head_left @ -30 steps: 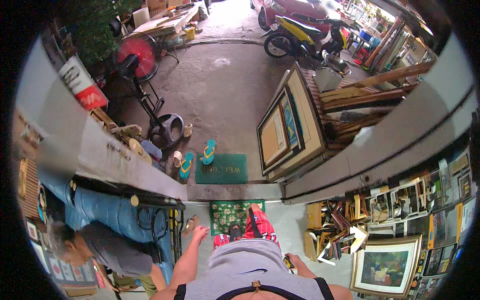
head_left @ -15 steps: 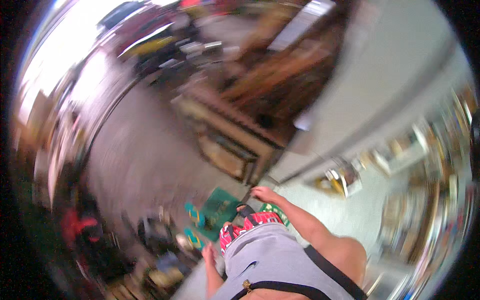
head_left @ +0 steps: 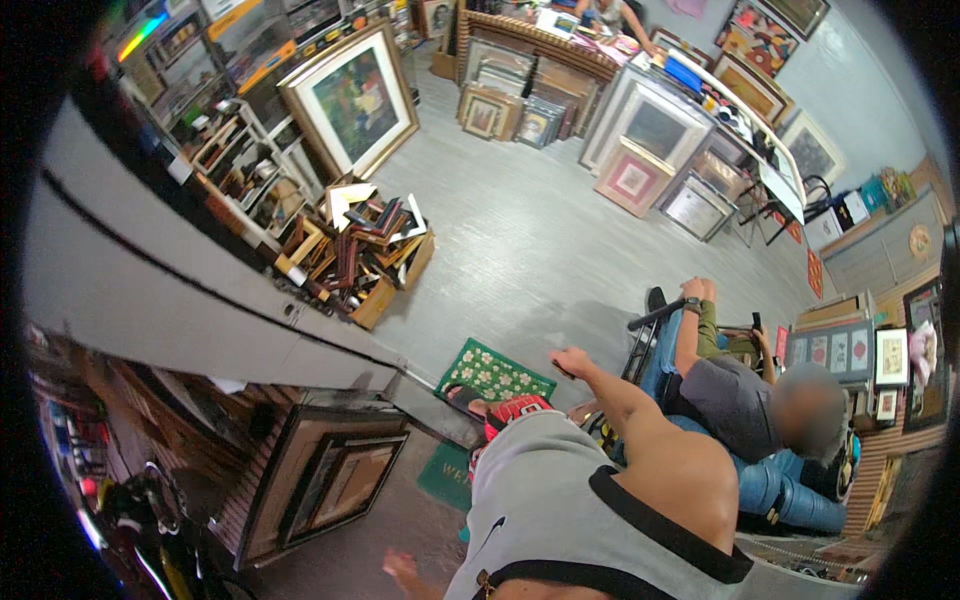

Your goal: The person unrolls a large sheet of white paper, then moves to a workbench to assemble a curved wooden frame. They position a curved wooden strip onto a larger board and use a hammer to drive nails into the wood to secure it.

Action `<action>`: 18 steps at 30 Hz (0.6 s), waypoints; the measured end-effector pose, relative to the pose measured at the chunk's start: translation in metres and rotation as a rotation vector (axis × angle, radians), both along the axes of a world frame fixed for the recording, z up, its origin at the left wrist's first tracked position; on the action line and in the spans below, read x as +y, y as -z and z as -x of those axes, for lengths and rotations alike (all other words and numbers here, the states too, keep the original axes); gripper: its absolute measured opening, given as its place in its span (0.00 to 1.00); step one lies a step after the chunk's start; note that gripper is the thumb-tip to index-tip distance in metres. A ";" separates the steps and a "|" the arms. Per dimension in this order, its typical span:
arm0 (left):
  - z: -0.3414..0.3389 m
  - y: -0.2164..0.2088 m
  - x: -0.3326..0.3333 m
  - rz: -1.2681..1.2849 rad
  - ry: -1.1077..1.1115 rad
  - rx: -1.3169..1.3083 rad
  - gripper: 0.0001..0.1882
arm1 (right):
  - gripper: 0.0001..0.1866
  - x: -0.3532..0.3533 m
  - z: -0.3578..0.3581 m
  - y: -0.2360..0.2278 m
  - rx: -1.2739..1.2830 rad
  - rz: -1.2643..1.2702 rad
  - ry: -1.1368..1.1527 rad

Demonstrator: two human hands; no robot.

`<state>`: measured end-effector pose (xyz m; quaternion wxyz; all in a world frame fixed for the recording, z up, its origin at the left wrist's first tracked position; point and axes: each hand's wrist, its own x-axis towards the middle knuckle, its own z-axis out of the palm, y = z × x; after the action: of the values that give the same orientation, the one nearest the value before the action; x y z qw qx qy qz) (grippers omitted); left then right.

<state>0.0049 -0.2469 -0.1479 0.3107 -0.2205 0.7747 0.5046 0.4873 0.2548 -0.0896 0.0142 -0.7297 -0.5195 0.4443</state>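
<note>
My right hand [head_left: 572, 361] is held out ahead of my body, above the grey floor near a green mat with pale flowers [head_left: 487, 366]. Its fingers are curled, and a small dark patch shows under them that I cannot make out. Low at the left, my left hand [head_left: 402, 568] hangs beside my grey top, smeared by motion. Nearest to it on the floor is a dark green doormat [head_left: 445, 474]. One of my feet [head_left: 466, 400], in a dark sandal, is at the edge of the flowered mat.
A box of frame-moulding corners [head_left: 375, 300] stands beyond the doorway, below a large framed picture [head_left: 352, 100]. Framed panels [head_left: 345, 480] lean at the near left. A seated person [head_left: 735, 395] is close on my right. Another person [head_left: 607, 15] is behind the far counter [head_left: 540, 38].
My view has swung right, from the blurred outside area into the room. The flowered mat, frame-corner box and seated person now show plainly. My right hand is still held forward.
</note>
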 end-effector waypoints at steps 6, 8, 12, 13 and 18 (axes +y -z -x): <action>0.102 -0.052 0.180 -0.071 0.212 0.121 0.14 | 0.25 -0.048 -0.077 0.043 -0.168 0.175 0.128; 0.068 -0.053 0.265 -0.143 0.183 0.197 0.11 | 0.27 -0.046 -0.079 0.063 -0.063 0.268 0.151; -0.024 -0.020 0.398 -0.131 0.408 -0.001 0.13 | 0.37 0.013 -0.077 0.094 -0.054 0.323 0.121; -0.051 -0.001 0.421 -0.063 0.482 -0.089 0.13 | 0.35 0.040 -0.082 0.099 0.007 0.361 0.138; -0.151 0.073 0.509 0.173 0.960 -0.421 0.13 | 0.22 0.198 -0.121 0.097 0.105 0.038 0.173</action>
<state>0.1561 0.2624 -0.2210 0.6364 0.0377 0.7480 0.1847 0.6087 0.4523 -0.1862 0.0657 -0.7479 -0.4444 0.4887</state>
